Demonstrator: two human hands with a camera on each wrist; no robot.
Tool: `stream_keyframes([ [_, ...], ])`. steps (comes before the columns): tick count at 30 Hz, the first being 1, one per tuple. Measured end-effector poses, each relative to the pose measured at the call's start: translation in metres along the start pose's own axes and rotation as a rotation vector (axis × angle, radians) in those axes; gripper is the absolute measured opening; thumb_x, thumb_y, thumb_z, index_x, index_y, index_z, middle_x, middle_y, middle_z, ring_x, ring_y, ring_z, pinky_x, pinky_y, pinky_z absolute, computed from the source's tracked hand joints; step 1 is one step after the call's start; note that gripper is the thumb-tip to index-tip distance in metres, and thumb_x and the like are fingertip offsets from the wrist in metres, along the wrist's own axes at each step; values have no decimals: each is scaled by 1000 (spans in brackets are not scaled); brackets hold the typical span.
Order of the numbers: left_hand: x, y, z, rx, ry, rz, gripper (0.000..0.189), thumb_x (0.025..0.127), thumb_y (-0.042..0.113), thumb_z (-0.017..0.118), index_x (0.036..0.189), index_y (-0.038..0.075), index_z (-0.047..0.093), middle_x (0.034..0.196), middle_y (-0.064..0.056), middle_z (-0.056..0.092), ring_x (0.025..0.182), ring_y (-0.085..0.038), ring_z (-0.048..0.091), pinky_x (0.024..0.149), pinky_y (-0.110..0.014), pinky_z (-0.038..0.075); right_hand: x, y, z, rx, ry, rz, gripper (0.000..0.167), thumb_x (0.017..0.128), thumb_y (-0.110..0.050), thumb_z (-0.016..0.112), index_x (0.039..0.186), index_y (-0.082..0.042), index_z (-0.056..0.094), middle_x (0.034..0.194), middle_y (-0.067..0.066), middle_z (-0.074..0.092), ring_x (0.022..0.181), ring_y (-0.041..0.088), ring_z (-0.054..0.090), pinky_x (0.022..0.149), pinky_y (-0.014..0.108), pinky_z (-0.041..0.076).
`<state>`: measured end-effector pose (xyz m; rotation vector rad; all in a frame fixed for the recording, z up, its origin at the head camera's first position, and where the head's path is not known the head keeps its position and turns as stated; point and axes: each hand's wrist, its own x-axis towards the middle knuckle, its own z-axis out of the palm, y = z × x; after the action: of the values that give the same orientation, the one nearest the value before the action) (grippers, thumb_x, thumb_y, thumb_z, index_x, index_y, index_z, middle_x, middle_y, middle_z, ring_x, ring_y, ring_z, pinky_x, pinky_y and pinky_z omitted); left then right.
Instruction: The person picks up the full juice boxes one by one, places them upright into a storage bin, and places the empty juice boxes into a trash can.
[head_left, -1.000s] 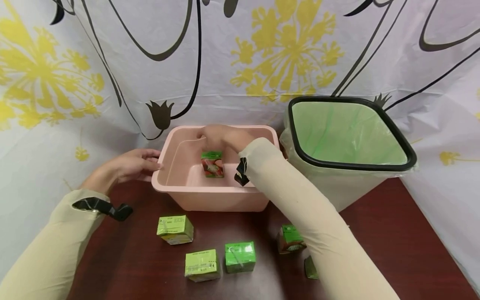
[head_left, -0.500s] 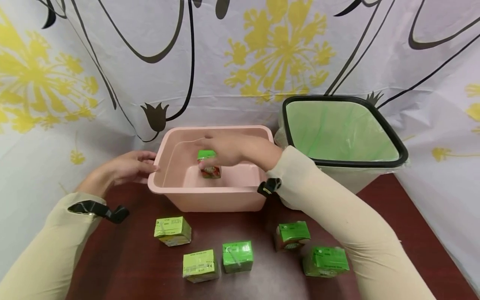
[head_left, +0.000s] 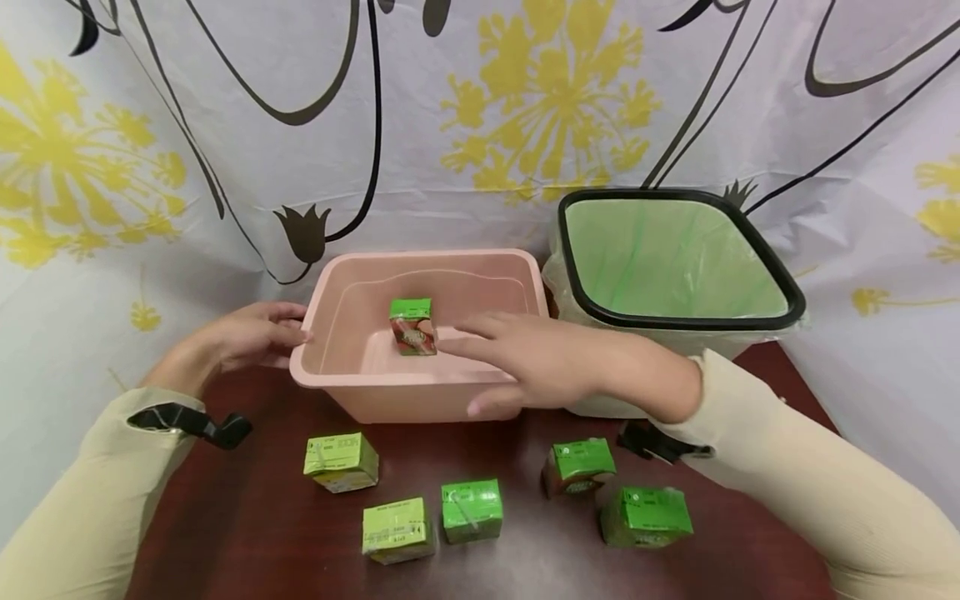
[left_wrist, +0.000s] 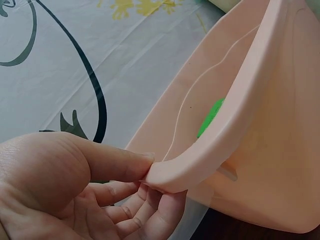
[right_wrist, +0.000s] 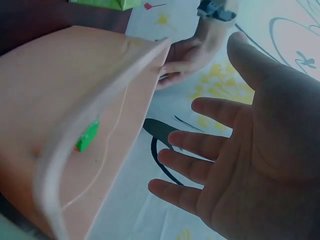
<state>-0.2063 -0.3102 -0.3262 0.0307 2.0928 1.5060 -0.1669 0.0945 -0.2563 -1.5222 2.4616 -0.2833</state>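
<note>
My left hand (head_left: 251, 337) pinches the left rim of a pink plastic basin (head_left: 420, 400); in the left wrist view its thumb (left_wrist: 117, 162) lies on top and the fingers curl beneath. A small juice box (head_left: 412, 329), red with a green top, stands upright inside the basin. Over the basin's front right edge hovers my right hand (head_left: 555, 358), holding nothing. The right wrist view shows the palm (right_wrist: 265, 155) with straight, spread fingers, apart from the basin.
Two yellow-green boxes (head_left: 341, 461) and a bright green box (head_left: 471, 510) stand in front of the basin. Two green-topped boxes (head_left: 579, 467) are at front right. A bin with a black rim (head_left: 690, 321) and pale green liner stands right of the basin, before a patterned cloth.
My right hand has come out of the basin, moving right and toward me, leaving the juice box inside. The left hand keeps its grip on the rim.
</note>
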Motion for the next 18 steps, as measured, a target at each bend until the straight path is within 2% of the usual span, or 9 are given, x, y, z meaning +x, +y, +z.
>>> stream_keyframes([
  [8, -2, -2, 2, 2, 9, -12, 65, 104, 6, 55, 154, -12, 17, 123, -10, 61, 98, -13, 67, 88, -36, 58, -59, -1, 25, 79, 70, -32, 77, 98, -54, 60, 161, -22, 31, 164, 11, 29, 151, 30, 27, 117, 52, 33],
  [14, -3, 0, 2, -6, 17, -10, 65, 104, 6, 54, 154, -12, 17, 123, -10, 61, 98, -13, 67, 89, -37, 58, -99, -1, 38, 72, 100, 8, 74, 99, -51, 61, 161, -29, 29, 164, 3, 30, 148, 24, 33, 109, 49, 43],
  [18, -2, 1, 2, -7, 14, -7, 65, 104, 6, 55, 154, -12, 18, 124, -10, 61, 98, -13, 67, 89, -37, 58, -126, 4, 50, 75, 140, 56, 73, 98, -48, 64, 160, -31, 31, 162, -1, 34, 145, 19, 37, 106, 41, 46],
])
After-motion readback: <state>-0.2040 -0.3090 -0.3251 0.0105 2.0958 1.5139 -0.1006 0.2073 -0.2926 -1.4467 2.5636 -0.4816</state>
